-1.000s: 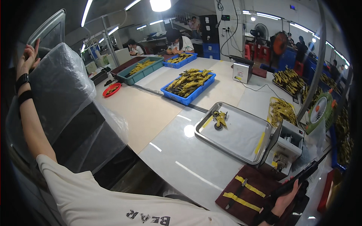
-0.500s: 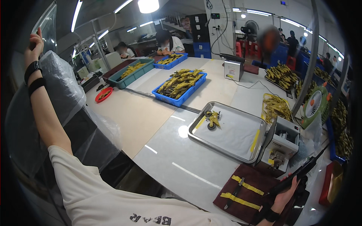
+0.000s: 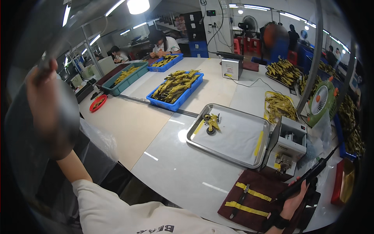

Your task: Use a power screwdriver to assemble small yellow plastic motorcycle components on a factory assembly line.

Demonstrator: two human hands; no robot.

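Note:
My left hand [image 3: 44, 101] is raised at the left side, smeared by motion, so its fingers cannot be read. Below it, clear plastic sheeting [image 3: 99, 142] hangs over a dark shape. At the lower right my right hand [image 3: 295, 199] is closed around a black corded handheld tool [image 3: 306, 181] with a thin tip that points left. Under this hand lies a maroon cloth mat [image 3: 249, 180] with yellow strips and a slim dark tool [image 3: 240, 201] across them. Behind the mat, a metal tray [image 3: 230, 159] lined in white bears a small yellow piece with black wheels [image 3: 212, 124].
A grey boxy machine [image 3: 290, 146] stands right of the tray. Blue bin [image 3: 177, 104], green bin [image 3: 113, 91] and yellow tray [image 3: 266, 116] hold yellow-green pieces. A red dish [image 3: 92, 109], green fan [image 3: 325, 101] and white box [image 3: 230, 71] stand around. Two people sit across the table.
My left hand has come down and nearer from the clear sheet it was holding at the upper left. The right hand keeps its grip on the tool. The view has shifted slightly.

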